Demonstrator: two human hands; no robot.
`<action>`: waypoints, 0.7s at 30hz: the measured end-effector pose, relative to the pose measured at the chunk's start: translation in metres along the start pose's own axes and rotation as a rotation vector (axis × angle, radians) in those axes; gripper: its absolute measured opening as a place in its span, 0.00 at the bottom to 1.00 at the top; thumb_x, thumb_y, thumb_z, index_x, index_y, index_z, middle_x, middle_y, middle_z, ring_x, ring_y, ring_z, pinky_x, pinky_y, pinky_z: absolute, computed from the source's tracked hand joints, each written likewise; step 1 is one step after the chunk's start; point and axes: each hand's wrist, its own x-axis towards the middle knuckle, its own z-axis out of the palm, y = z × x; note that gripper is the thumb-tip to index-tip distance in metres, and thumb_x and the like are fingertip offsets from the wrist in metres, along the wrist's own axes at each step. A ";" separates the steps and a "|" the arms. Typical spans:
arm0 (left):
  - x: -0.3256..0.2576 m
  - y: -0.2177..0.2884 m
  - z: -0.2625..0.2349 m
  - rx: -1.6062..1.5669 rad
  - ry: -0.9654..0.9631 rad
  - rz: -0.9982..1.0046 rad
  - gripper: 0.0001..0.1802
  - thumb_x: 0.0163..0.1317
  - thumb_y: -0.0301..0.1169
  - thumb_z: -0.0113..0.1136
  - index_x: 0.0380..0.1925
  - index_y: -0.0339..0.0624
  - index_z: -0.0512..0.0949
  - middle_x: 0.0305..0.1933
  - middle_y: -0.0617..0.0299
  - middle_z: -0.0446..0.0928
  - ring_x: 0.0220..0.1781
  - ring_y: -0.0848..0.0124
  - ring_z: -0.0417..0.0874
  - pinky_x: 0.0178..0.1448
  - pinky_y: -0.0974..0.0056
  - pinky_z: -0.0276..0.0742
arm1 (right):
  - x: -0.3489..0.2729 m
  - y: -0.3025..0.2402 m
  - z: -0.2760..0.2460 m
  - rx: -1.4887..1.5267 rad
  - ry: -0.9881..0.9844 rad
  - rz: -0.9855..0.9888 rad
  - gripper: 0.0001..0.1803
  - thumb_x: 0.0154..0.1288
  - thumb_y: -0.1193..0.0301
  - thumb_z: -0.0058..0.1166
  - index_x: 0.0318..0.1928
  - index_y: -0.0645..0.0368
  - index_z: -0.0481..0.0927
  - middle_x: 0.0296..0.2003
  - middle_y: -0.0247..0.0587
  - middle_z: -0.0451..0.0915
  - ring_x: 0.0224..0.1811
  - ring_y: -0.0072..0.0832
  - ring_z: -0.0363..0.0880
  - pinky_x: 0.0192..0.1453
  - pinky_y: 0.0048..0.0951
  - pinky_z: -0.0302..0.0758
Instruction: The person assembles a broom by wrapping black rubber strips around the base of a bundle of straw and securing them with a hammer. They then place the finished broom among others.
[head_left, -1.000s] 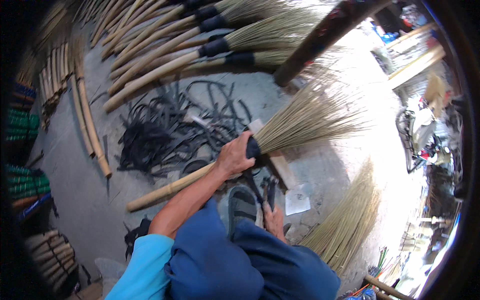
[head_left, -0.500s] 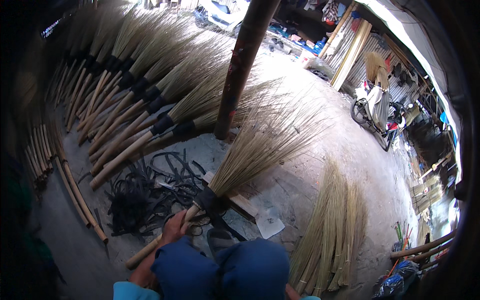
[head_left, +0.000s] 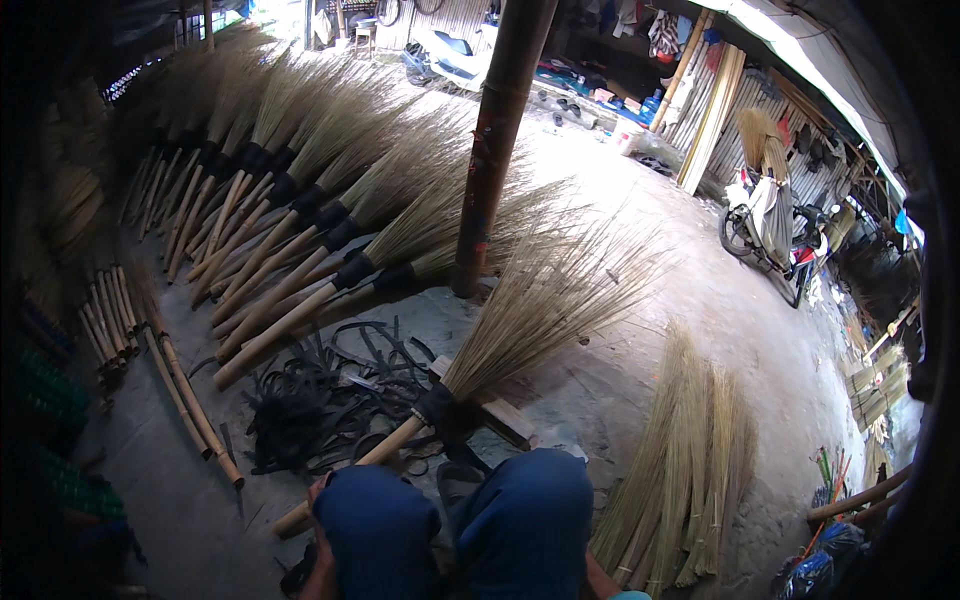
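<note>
A broom [head_left: 535,320] lies slantwise in front of my knees, its straw bristles fanning to the upper right. Black strip binds its neck [head_left: 437,405], and a loose length hangs down there. My left hand [head_left: 319,497] is closed round the lower part of the broom's pale handle, partly hidden by my left knee. Only my right forearm [head_left: 600,578] shows at the lower edge; that hand is hidden behind my right knee. A wooden block [head_left: 510,424] lies under the broom's neck. Beside the handle is a tangled heap of black strips [head_left: 310,410].
Several finished brooms [head_left: 300,215] lie in a row at the left. Bare bamboo sticks [head_left: 190,400] are nearer me. Loose straw bundles [head_left: 685,465] lie at the right. A bamboo post [head_left: 490,160] stands beyond the broom. Farther off, a motorbike [head_left: 770,235] is parked.
My left hand has slid down the handle toward its butt end and sits partly behind my knee. My knees have spread slightly apart. The whole view has shifted a little.
</note>
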 end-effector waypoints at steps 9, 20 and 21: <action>-0.004 -0.003 -0.002 -0.049 0.026 -0.024 0.25 0.71 0.21 0.65 0.68 0.44 0.82 0.59 0.47 0.89 0.61 0.50 0.91 0.66 0.52 0.84 | -0.004 0.005 0.003 -0.016 0.009 -0.029 0.19 0.82 0.58 0.62 0.55 0.63 0.85 0.38 0.51 0.83 0.44 0.47 0.87 0.49 0.46 0.80; 0.003 -0.007 0.003 -0.103 0.066 -0.023 0.23 0.70 0.20 0.63 0.65 0.43 0.84 0.56 0.48 0.89 0.58 0.52 0.92 0.64 0.54 0.84 | -0.004 0.020 -0.001 -0.069 0.030 -0.050 0.18 0.81 0.60 0.62 0.57 0.63 0.85 0.42 0.54 0.84 0.47 0.49 0.87 0.53 0.47 0.81; 0.004 -0.008 0.004 -0.112 0.070 -0.014 0.23 0.70 0.19 0.63 0.65 0.43 0.84 0.56 0.48 0.89 0.58 0.52 0.92 0.64 0.54 0.84 | -0.002 0.021 -0.001 -0.086 0.031 -0.064 0.18 0.81 0.60 0.62 0.57 0.63 0.85 0.42 0.54 0.85 0.47 0.49 0.87 0.53 0.47 0.81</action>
